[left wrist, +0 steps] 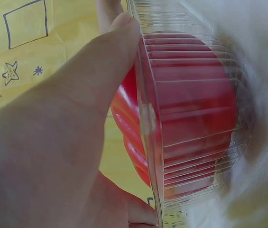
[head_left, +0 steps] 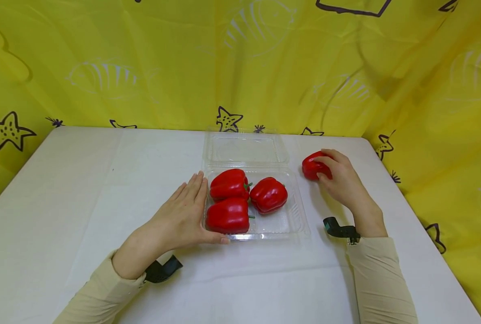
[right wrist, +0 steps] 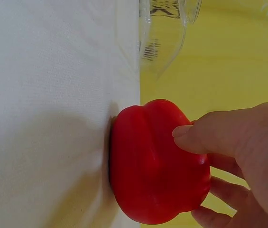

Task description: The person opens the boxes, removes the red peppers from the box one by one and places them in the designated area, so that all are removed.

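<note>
A clear plastic clamshell container (head_left: 273, 226) lies with its lid (head_left: 246, 150) folded back on the table. In its base sit three red bell peppers, two stacked front to back on the left (head_left: 229, 184) and one on the right (head_left: 268, 195). My left hand (head_left: 175, 225) rests along the base's left rim, fingers straight and thumb stretched along the front edge. In the left wrist view, red pepper shows through the ribbed wall (left wrist: 195, 118). To the right of the container, my right hand (head_left: 340, 180) grips another red bell pepper (right wrist: 152, 166) between thumb and fingers, close at the tabletop.
A white cloth covers the table (head_left: 102, 189). Behind it and on the right hangs a yellow curtain (head_left: 163, 67) printed with fish and stars. A dark strap-mounted device is on each wrist, one at the left (head_left: 163, 270) and one at the right (head_left: 339, 228).
</note>
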`<state>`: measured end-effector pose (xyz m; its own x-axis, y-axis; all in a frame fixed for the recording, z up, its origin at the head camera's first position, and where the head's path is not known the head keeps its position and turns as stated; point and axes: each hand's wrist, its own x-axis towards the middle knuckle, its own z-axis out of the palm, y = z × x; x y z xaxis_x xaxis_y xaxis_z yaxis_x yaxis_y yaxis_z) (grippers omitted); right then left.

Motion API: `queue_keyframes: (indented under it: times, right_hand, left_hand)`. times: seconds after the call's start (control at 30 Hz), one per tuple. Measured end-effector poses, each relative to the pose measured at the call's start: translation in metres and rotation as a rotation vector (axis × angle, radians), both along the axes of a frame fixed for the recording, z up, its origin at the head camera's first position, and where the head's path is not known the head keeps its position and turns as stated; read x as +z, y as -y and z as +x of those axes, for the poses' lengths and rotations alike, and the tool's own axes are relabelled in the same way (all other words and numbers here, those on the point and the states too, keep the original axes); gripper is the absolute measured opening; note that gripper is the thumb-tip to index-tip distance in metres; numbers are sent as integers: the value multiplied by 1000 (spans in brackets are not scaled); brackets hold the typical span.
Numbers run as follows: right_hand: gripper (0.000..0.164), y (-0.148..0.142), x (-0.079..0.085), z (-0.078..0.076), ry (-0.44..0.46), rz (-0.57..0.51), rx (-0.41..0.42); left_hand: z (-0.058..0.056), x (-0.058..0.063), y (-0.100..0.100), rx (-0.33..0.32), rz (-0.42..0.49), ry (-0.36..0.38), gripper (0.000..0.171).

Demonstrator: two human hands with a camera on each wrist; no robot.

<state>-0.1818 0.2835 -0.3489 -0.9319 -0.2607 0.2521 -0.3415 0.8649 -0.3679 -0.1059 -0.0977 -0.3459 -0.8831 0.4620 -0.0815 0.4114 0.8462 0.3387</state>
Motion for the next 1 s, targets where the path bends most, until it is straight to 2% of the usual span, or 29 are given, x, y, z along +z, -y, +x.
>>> queue_keyframes:
  times: [0.13,0.33,0.6,0.8,1.0]
  right_hand:
    - [33,1,2,0,-25,1,9]
    - [32,6,12,3,-16,-28,-13]
    - [37,17,25,11,-36,-38,-15]
    - [36,28,36,20,-58,-48,18]
    - [35,38,40,25,-98,-53,86]
  left_hand:
    - [0,1,0,-1,-5,-5,132]
    - [0,1,0,1,0,1,133]
    - [1,1,0,2,5,-4,132]
    - [1,0,0,9,-10,-16,133]
    - [3,0,-1,17,-16,-24,133]
